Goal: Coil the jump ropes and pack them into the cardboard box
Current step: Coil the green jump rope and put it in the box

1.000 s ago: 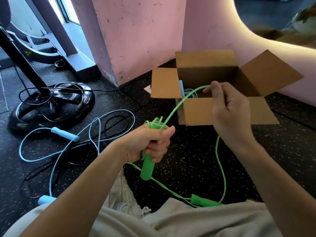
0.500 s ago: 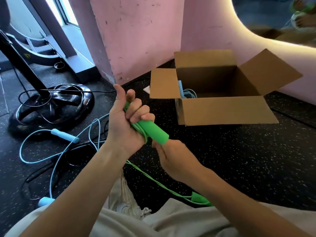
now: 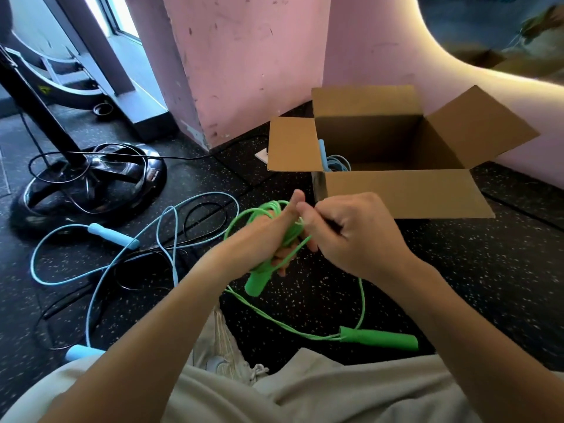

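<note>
- The green jump rope (image 3: 361, 303) is partly coiled: several loops sit bunched round one green handle (image 3: 256, 282), held up between the two hands in front of the box.
- On the far left a light blue jump rope (image 3: 91, 276) lies loose on the dark speckled floor (image 3: 457, 285), tangled with a thin black rope (image 3: 201, 215); one blue handle (image 3: 113, 236) lies near the round black base (image 3: 88, 181) of a stand.
- The left hand (image 3: 259, 239) grips the green handle and the coils, fingers curled round them, thumb pointing up.
- The right hand (image 3: 345, 230) pinches the green cord just beside the coils, fingers curled in.
- From the hands the free cord drops to the floor and runs to the second green handle (image 3: 381, 338), lying by the person's knee.
- The cardboard box (image 3: 403, 190) stands open on the right against the pink wall (image 3: 244, 56), flaps out, with a coiled blue rope (image 3: 335, 163) in its left corner.
</note>
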Demonstrator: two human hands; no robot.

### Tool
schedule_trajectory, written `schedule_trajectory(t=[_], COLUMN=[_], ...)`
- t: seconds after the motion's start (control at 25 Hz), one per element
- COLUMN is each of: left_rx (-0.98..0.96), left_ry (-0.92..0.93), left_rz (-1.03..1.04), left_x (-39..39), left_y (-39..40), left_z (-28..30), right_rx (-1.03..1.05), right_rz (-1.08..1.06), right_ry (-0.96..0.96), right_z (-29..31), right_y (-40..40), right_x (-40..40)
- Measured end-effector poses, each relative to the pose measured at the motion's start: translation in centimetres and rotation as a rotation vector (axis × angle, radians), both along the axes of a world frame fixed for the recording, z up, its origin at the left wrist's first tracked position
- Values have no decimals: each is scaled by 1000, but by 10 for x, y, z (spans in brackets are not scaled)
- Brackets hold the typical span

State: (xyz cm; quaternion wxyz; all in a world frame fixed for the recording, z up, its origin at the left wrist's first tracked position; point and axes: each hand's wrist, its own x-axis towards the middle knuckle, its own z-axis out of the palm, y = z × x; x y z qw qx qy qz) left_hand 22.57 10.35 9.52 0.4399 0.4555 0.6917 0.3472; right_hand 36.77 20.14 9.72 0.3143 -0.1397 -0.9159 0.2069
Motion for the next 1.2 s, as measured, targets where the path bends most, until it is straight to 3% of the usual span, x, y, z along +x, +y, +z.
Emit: schedule_trajectory(t=[0.16,0.28,0.4,0.52,0.68,0.76,0.88,0.96,1.0,1.12,1.2], left_rx=[-106,-25,32,63,227,365,539,584,577,352,158], left_ry=[-278,-404,-612,-979,-1451,-1503,-1332,-1116,-927,-78,179], left_rz=[-200,-282,-256,-184,-128,62,434,553,579,481,340], left_x=[11,14,21,28,23,16,-2,-18,-25,-29,-20], left_y=[3,-1,-1,0,6,9,15,16,15,8,8], left_z=[-5,-8,-5,-6,-9,-5,4,-2,-6,-13,-10], right_rx=[-96,-209,-355,-551,-751,-738,-708,-590,-525,-333,-207], right_rz=[-74,-93,-106,-126,-112,-125,-38,29,45,76,81], right_ry=[205,233,240,267,94,-122,-398,-401,-380,-273,-216], right_z=[0,-8,-16,-25,-53,-64,-72,-69,-64,-42,-28], right_y=[13,17,18,17,10,1,-27,-43,-47,-37,-24], right_x=[4,2,-2,-6,-11,-14,-19,-21,-22,-20,-14])
